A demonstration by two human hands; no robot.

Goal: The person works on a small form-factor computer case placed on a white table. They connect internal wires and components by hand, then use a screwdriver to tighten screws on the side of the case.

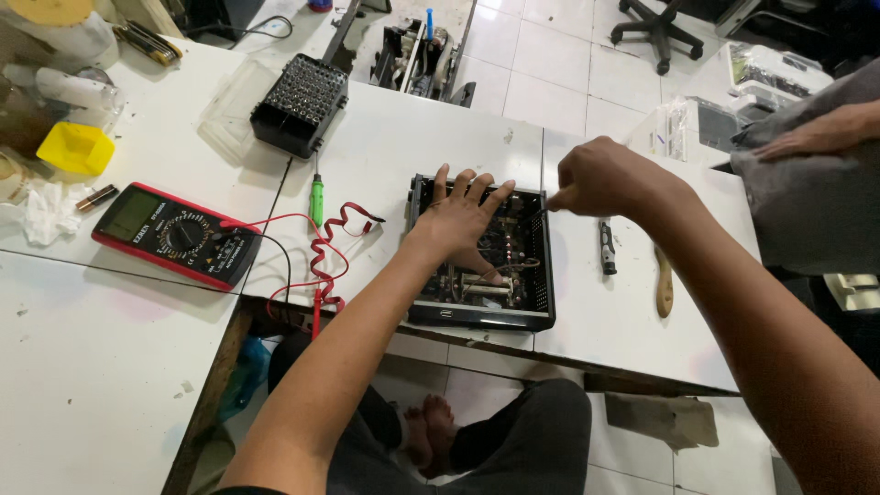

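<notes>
The open chassis (481,252) sat on the tabletop (385,156) before you. Your left hand (458,220) lay on it; your right hand (600,176) hovered at its two o'clock. The multimeter (176,235) lay at nine o'clock, the bit case (300,103) at eleven, a brush (663,284) at three.

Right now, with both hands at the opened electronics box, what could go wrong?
The left hand lies spread over the bare internals of the open black case, so fingers could press or bend parts. The case sits near the table edge and might slide off. The multimeter's red coiled lead already hangs over that edge and could snag.
</notes>
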